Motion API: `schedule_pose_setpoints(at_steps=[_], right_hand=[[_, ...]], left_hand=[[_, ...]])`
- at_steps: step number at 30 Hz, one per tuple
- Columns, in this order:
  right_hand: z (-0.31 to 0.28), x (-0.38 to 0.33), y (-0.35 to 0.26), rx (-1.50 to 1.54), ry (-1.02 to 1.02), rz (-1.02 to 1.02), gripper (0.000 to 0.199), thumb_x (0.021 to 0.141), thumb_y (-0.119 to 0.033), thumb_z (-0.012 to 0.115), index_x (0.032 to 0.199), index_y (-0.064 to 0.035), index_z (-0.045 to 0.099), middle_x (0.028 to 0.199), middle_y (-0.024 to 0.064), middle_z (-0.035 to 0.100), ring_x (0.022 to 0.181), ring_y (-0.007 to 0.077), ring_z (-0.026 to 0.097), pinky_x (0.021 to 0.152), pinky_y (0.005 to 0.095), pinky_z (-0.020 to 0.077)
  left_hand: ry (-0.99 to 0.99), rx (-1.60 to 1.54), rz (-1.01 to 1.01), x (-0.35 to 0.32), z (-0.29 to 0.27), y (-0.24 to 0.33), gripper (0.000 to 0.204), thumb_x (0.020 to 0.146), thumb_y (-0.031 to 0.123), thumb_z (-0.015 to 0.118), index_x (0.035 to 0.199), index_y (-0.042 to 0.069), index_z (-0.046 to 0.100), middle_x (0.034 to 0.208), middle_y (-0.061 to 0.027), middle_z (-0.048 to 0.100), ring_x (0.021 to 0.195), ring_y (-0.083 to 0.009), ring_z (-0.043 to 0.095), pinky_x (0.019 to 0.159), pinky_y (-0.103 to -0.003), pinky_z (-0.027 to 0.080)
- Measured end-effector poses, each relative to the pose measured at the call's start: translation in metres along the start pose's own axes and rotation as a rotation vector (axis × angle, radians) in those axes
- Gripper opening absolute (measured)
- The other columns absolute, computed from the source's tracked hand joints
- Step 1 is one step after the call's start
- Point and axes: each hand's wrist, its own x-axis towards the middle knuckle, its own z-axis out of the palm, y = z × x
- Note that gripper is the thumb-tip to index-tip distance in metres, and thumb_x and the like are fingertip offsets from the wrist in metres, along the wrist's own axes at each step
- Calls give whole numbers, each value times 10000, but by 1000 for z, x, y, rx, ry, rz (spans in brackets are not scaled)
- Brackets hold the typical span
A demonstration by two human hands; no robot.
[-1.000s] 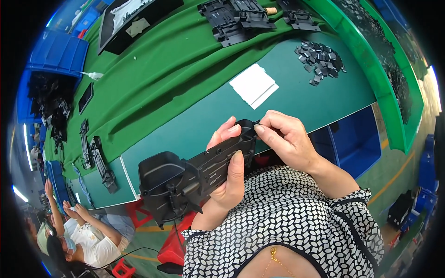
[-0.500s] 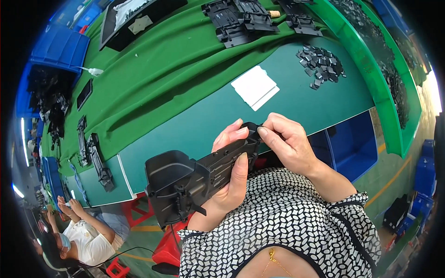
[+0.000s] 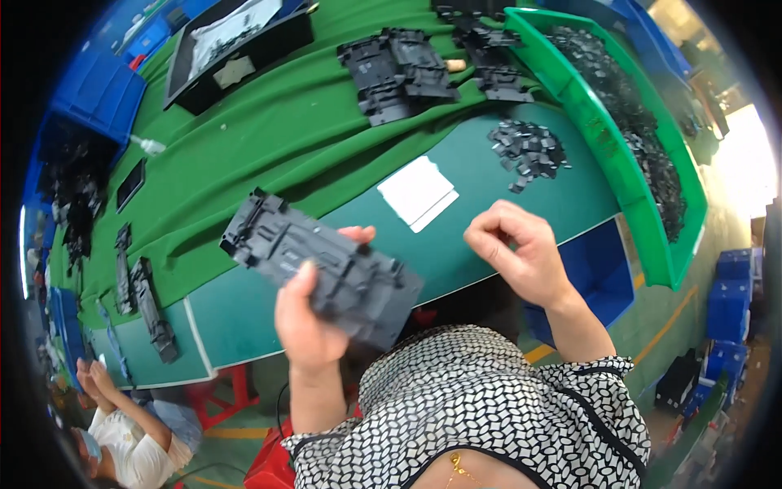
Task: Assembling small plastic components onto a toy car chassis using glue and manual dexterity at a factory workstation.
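Note:
My left hand (image 3: 314, 330) grips a long black molded plastic part (image 3: 358, 285) by its middle, thumb on its upper face and fingers round the far edge. The part is tilted in the air over the table's near edge, its ribbed face with clips and bosses turned up. To the right, apart from it, my right hand (image 3: 521, 253) is closed with thumb and forefinger together; whatever is between them, if anything, cannot be made out. A white flat pad (image 3: 418, 194) lies beyond my hands, and a pile of small black pieces (image 3: 528, 151) sits to its right.
A green bin (image 3: 631, 191) of small black pieces stands at the right. More black parts (image 3: 399, 73) lie on the green cloth (image 3: 269, 134) at the back, near a black tray (image 3: 232, 90). A blue bin (image 3: 599, 269) is below the table edge. A person (image 3: 142, 432) sits at lower left.
The black part has been turned over and swung up and left in my left hand. My right hand has let go of its end and moved away to the right.

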Motion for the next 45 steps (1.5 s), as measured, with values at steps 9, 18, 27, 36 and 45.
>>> schedule_pose_setpoints(at_steps=[9,18,27,36,45], right_hand=[[-75,11,40,-496,176,-72,63,805,-11,632,867,1,628,812,57,599,675,118,536,596,232,428],[-83,30,62,-644,-108,-229,164,801,4,605,964,-12,619,943,113,576,873,263,582,760,335,476],[-86,34,60,-758,-263,-353,168,819,54,559,982,32,591,968,166,544,924,315,551,820,345,444],[-85,29,30,-799,-378,-423,214,876,-51,571,1083,-7,603,1046,196,593,994,351,560,884,408,430],[-82,42,35,-797,-232,-353,145,900,-59,553,996,35,608,946,179,618,883,306,588,813,370,460]], left_hand=[[22,-154,-4,13,-1,16,701,916,621,203,1190,30,462,1016,-174,565,887,-320,585,782,-545,506],[-85,-239,-110,56,-5,20,624,940,547,233,1173,35,503,1093,-204,583,972,-351,593,821,-592,486],[-52,-425,-257,63,-14,17,743,849,713,314,1073,24,481,823,-183,636,735,-299,659,598,-475,555],[-72,-502,-189,49,-24,5,634,881,671,305,1038,79,467,873,-185,615,805,-307,644,641,-506,541],[7,-491,-211,51,-12,17,621,866,685,333,996,93,467,773,-143,609,652,-261,641,554,-399,538]])
